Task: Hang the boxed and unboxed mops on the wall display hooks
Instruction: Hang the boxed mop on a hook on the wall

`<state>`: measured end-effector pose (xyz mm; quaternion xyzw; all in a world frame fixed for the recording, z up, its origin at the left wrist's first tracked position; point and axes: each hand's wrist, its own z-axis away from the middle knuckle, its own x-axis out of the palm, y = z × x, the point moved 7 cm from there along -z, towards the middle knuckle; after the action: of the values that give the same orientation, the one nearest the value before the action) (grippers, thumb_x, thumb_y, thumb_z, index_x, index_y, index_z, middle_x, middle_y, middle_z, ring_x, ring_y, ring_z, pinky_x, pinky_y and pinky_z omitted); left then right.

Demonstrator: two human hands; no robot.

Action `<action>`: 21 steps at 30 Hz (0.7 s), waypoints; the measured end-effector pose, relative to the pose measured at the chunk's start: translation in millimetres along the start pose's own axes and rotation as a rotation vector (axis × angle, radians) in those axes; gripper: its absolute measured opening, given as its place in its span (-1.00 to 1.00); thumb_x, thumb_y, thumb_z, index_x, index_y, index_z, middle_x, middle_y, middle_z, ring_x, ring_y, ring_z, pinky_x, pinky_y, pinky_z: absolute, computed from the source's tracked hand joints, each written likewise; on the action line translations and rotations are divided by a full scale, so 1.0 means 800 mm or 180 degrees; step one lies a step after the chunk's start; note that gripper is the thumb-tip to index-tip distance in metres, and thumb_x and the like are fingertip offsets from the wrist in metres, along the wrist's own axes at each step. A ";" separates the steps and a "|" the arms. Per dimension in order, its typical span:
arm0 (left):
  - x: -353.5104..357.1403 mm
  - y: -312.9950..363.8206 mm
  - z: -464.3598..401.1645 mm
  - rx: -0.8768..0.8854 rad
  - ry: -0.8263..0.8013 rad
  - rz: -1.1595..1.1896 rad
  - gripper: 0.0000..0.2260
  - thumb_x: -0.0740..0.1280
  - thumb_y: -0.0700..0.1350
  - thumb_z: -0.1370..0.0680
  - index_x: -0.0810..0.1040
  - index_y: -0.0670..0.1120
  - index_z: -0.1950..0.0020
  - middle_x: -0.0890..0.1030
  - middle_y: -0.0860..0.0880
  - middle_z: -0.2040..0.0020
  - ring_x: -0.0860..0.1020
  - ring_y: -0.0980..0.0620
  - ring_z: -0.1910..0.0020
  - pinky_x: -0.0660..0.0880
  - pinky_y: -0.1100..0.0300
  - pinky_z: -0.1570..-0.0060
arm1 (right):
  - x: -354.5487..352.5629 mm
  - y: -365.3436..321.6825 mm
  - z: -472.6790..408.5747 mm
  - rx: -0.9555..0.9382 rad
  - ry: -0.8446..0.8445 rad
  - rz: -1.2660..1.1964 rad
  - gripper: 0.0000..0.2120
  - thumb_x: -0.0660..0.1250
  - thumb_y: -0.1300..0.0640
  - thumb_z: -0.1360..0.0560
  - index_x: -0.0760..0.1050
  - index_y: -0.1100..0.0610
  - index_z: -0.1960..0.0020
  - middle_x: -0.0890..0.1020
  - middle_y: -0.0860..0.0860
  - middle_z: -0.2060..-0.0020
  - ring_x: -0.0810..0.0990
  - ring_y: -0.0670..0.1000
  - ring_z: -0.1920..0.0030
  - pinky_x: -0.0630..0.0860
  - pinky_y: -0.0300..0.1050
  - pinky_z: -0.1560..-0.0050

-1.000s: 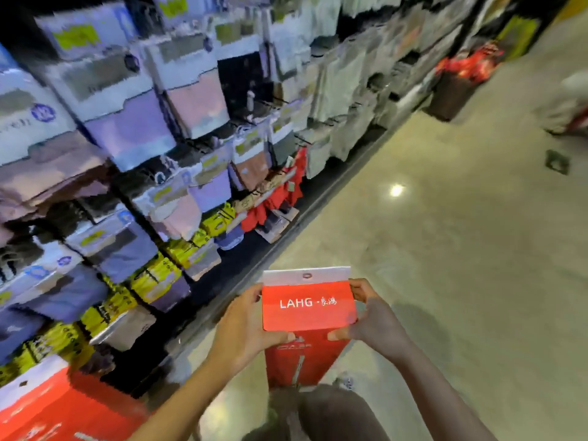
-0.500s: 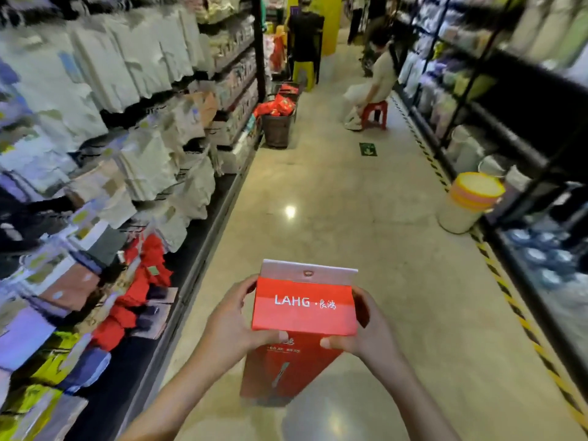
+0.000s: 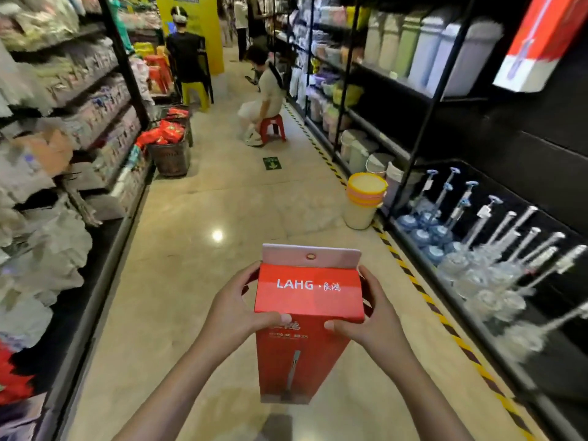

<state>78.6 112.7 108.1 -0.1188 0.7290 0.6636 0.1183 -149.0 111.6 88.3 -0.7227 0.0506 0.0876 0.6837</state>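
A red boxed mop (image 3: 305,354) marked LAHG hangs upright in front of me, its white top flap with a hang hole facing up. My left hand (image 3: 241,310) grips its left upper edge and my right hand (image 3: 369,319) grips the right upper edge. Another red and white mop box (image 3: 537,43) hangs high on the black wall display at the upper right. Unboxed mops (image 3: 477,249) with blue and clear heads and metal handles lean in a row along the lower right display.
Shelves of packaged cloths (image 3: 63,154) line the left side. A stack of buckets (image 3: 364,202) stands by the striped floor tape on the right. A basket of red packs (image 3: 168,148), a person on a red stool (image 3: 270,100) and another standing person (image 3: 187,55) are farther down the aisle.
My view has swung right, from the left shelves to the aisle and the right mop display. Both hands keep the same hold on the red box.
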 end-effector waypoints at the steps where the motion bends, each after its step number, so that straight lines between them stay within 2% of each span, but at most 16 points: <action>1: 0.014 0.006 -0.021 0.0035 -0.0085 0.0011 -0.26 0.56 0.14 -0.02 0.40 0.41 -0.16 0.54 0.38 -0.14 0.45 0.46 -0.15 0.35 0.31 -0.19 | -0.017 0.002 -0.010 0.0007 0.0101 -0.0007 0.02 0.65 0.05 -0.06 0.26 -0.16 -0.43 0.50 -0.21 -0.27 0.48 -0.19 -0.25 0.49 -0.20 -0.19; 4: 0.050 0.020 -0.084 0.0105 -0.0301 0.0065 -0.26 0.55 0.16 -0.03 0.37 0.48 -0.14 0.54 0.38 -0.15 0.43 0.52 -0.13 0.38 0.21 -0.24 | -0.058 0.008 -0.045 0.0004 0.0389 0.0019 -0.06 0.60 -0.08 -0.01 0.33 -0.25 -0.35 0.56 -0.26 -0.20 0.51 -0.24 -0.20 0.51 -0.25 -0.11; 7: 0.080 0.025 -0.150 0.0184 -0.0499 0.0144 -0.22 0.55 0.15 -0.03 0.41 0.38 -0.23 0.55 0.25 -0.22 0.46 0.39 -0.20 0.41 0.09 -0.30 | -0.089 0.016 -0.090 0.0000 0.0670 -0.0006 -0.06 0.62 -0.08 -0.01 0.37 -0.23 -0.35 0.58 -0.24 -0.20 0.53 -0.16 -0.23 0.51 -0.13 -0.18; 9: 0.097 0.028 -0.199 0.0317 -0.0624 0.0201 -0.20 0.55 0.17 -0.03 0.42 0.30 -0.26 0.55 0.27 -0.21 0.48 0.36 -0.19 0.42 0.11 -0.29 | -0.104 0.017 -0.124 -0.0047 0.0812 -0.0041 -0.09 0.64 -0.04 -0.03 0.40 -0.19 -0.35 0.61 -0.21 -0.18 0.55 -0.15 -0.22 0.55 -0.15 -0.16; 11: 0.111 0.033 -0.247 0.0442 -0.0755 0.0240 -0.23 0.54 0.19 -0.02 0.41 0.33 -0.22 0.54 0.32 -0.18 0.48 0.42 -0.15 0.43 0.18 -0.23 | -0.116 0.016 -0.160 -0.0091 0.0903 -0.0021 -0.14 0.64 0.00 -0.07 0.42 -0.20 -0.33 0.62 -0.22 -0.16 0.58 -0.17 -0.18 0.56 -0.27 -0.06; 13: 0.124 0.036 -0.297 0.0518 -0.0859 0.0272 -0.25 0.54 0.20 -0.02 0.40 0.35 -0.18 0.53 0.30 -0.19 0.48 0.41 -0.14 0.44 0.19 -0.22 | -0.130 0.012 -0.197 -0.0089 0.1072 0.0012 -0.17 0.64 0.00 -0.07 0.43 -0.27 -0.28 0.62 -0.25 -0.15 0.58 -0.20 -0.16 0.54 -0.35 -0.03; 17: 0.152 0.041 -0.391 0.0659 -0.1051 0.0268 -0.23 0.53 0.22 -0.02 0.39 0.32 -0.21 0.54 0.20 -0.23 0.50 0.24 -0.21 0.44 0.09 -0.26 | -0.159 0.012 -0.265 -0.0085 0.1388 0.0077 -0.21 0.64 -0.06 -0.01 0.45 -0.44 -0.16 0.64 -0.28 -0.10 0.60 -0.24 -0.10 0.54 -0.37 0.06; 21: 0.177 0.054 -0.468 0.0821 -0.1289 0.0233 -0.25 0.53 0.23 -0.05 0.37 0.36 -0.21 0.51 0.26 -0.21 0.47 0.32 -0.20 0.43 0.14 -0.25 | -0.187 0.012 -0.321 -0.0075 0.1627 0.0122 -0.12 0.65 -0.08 0.02 0.42 -0.33 -0.26 0.63 -0.25 -0.14 0.59 -0.22 -0.12 0.55 -0.37 0.07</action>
<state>-75.3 -258.6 136.0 0.0593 0.7729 0.5792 0.2521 -283.1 -152.1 120.9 -0.7283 0.2345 -0.0844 0.6384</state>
